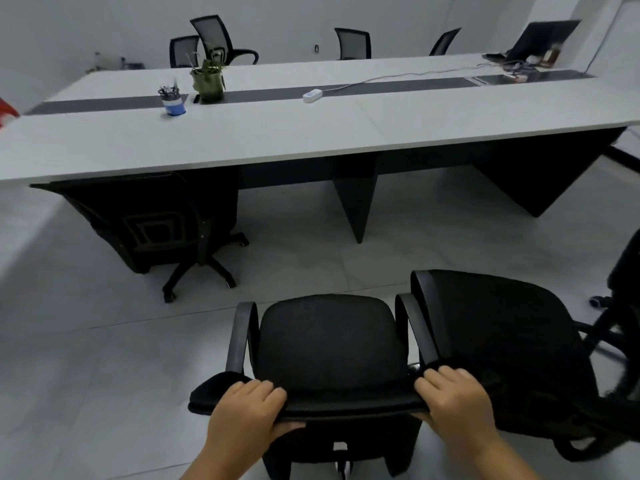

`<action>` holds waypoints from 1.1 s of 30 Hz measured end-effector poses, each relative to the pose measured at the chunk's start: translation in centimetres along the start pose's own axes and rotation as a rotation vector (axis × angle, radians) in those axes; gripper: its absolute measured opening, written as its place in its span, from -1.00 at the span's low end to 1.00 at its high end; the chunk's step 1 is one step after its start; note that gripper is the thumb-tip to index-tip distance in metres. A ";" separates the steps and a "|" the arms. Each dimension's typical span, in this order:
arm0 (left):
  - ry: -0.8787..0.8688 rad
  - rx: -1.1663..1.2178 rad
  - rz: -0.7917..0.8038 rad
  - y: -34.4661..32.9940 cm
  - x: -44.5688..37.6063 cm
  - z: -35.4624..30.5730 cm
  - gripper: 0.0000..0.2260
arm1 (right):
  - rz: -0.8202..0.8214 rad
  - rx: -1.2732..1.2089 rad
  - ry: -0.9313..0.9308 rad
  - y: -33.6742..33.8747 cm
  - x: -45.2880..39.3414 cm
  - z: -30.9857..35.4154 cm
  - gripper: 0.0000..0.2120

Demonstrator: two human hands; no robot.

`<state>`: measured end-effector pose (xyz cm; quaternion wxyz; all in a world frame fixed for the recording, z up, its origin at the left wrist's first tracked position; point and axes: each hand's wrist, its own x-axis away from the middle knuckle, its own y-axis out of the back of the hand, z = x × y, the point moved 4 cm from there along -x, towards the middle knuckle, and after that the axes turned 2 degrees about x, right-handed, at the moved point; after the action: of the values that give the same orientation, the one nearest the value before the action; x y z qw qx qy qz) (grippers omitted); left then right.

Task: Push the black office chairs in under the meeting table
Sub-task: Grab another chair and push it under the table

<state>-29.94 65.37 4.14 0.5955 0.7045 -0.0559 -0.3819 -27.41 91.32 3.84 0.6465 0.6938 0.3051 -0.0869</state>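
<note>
- Well ahead and to the left of the left hand (247, 408), a tucked chair (162, 223) sits under the counter (311, 133), its wheeled base sticking out onto the floor (69, 341).
- On the counter, far beyond the left hand: a blue pen cup (173, 102), and just right of it a green plant pot (207, 83).
- The left hand grips the top edge of the near chair's backrest (346, 405) — fingers curled over the front, thumb underneath.
- The near chair (329, 341) faces the counter, well short of it, seat and both armrests in view just ahead of the hands.
- Beyond the hands, on the counter's dark middle strip, lies a white power strip (312, 95) with its cable running right.
- The right hand (453, 398) grips the same backrest edge toward its right end, fingers curled over it.
- Just right of the right hand, a second chair (502, 341) touches the near chair's right armrest.
- Far ahead and right — a laptop (540, 38) at the counter's end; more chairs (353, 43) stand behind the counter.
</note>
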 end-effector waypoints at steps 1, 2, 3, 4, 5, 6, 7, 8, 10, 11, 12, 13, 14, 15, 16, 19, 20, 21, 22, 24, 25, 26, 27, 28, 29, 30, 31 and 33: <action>-0.003 -0.002 -0.006 -0.3 -0.8 -0.1 -0.36 | 0.017 0.007 0.004 -0.4 -0.7 -0.8 -0.61; -0.002 -0.006 -0.012 -0.6 -1.8 -0.2 -0.36 | 0.039 0.015 0.006 -0.8 -1.5 -1.7 -0.64; 0.001 -0.015 -0.010 -0.9 -2.9 -0.2 -0.35 | 0.065 0.017 0.003 -1.2 -2.4 -2.5 -0.65; 0.002 -0.028 -0.007 -1.2 -4.0 0.0 -0.35 | 0.083 0.014 -0.002 -1.7 -3.3 -3.2 -0.64; 0.001 -0.041 0.002 -1.6 -5.1 0.3 -0.35 | 0.091 0.009 -0.002 -2.2 -4.1 -3.7 -0.62; 0.003 -0.055 0.012 -2.0 -5.9 0.9 -0.34 | 0.085 0.009 0.004 -2.8 -5.0 -4.0 -0.64; 0.011 -0.061 0.022 -2.5 -6.6 1.7 -0.34 | 0.072 0.001 0.015 -3.5 -5.9 -4.1 -0.66; 0.015 -0.065 0.020 -2.9 -7.2 2.7 -0.34 | 0.051 -0.008 0.026 -4.3 -6.8 -4.1 -0.66; 0.015 -0.082 0.012 -3.8 -8.4 4.8 -0.34 | 0.025 -0.016 0.032 -5.8 -9.0 -4.2 -0.62; 0.018 -0.090 0.023 -4.3 -9.3 5.9 -0.33 | 0.031 -0.019 0.029 -6.4 -10.3 -4.3 -0.61; 0.016 -0.098 0.028 -4.8 -10.2 7.1 -0.33 | 0.022 -0.026 0.030 -7.3 -11.5 -4.5 -0.61; 0.013 -0.108 0.020 -5.2 -11.1 8.3 -0.33 | 0.006 -0.046 0.027 -8.2 -12.8 -4.5 -0.58; 0.012 -0.110 0.009 -5.7 -12.1 9.5 -0.33 | -0.006 -0.071 0.016 -9.1 -14.1 -4.6 -0.52; 0.012 -0.106 0.008 -6.2 -13.0 10.7 -0.33 | -0.017 -0.090 0.007 -9.9 -15.4 -4.6 -0.44; 0.005 -0.098 0.020 -6.7 -13.8 12.0 -0.33 | -0.042 -0.110 0.011 -10.7 -16.7 -4.6 -0.36; -0.014 -0.126 0.002 -8.0 -17.4 16.1 -0.33 | -0.070 -0.083 0.002 -13.0 -21.9 -4.9 -0.33; -0.026 -0.117 -0.004 -8.2 -18.6 17.4 -0.33 | -0.054 -0.056 0.010 -13.8 -23.5 -4.8 -0.42; -0.014 -0.104 0.009 -9.7 -20.7 20.2 -0.32 | -0.020 -0.027 0.006 -15.9 -26.4 -5.2 -0.55; -0.017 -0.117 -0.015 -10.8 -22.9 23.0 -0.32 | 0.014 -0.007 -0.001 -17.6 -29.5 -5.6 -0.63; -0.022 -0.134 0.000 -11.0 -23.3 23.9 -0.33 | 0.131 -0.022 -0.016 -18.0 -30.2 -5.2 -0.61; -0.037 -0.134 0.025 -11.1 -23.1 24.1 -0.33 | 0.150 -0.018 -0.025 -18.2 -30.1 -5.1 -0.62; -0.036 -0.119 0.031 -11.2 -22.7 24.1 -0.34 | 0.122 -0.018 -0.033 -18.5 -29.6 -5.0 -0.64; -0.047 -0.123 0.018 -11.2 -22.9 24.5 -0.34 | 0.084 -0.016 -0.038 -18.8 -29.7 -4.9 -0.62; -0.063 -0.133 0.005 -11.7 -23.7 25.5 -0.34 | 0.048 -0.023 -0.041 -19.6 -30.3 -5.1 -0.56; -0.067 -0.137 0.003 -12.1 -24.6 26.4 -0.34 | 0.020 -0.046 -0.039 -20.4 -31.2 -5.2 -0.47; -0.065 -0.137 0.000 -12.3 -25.6 27.2 -0.33 | 0.006 -0.070 -0.043 -20.9 -32.3 -5.5 -0.40; -0.068 -0.134 -0.014 -12.6 -26.5 27.9 -0.33 | -0.010 -0.080 -0.043 -21.4 -33.3 -5.8 -0.36; -0.066 -0.142 -0.033 -13.4 -27.7 28.8 -0.33 | -0.035 -0.076 -0.034 -22.5 -35.1 -6.7 -0.38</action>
<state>-71.87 61.05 5.44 0.6354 0.6483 -0.0366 -0.4178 -69.33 86.28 3.91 0.6759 0.6618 0.3091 -0.0984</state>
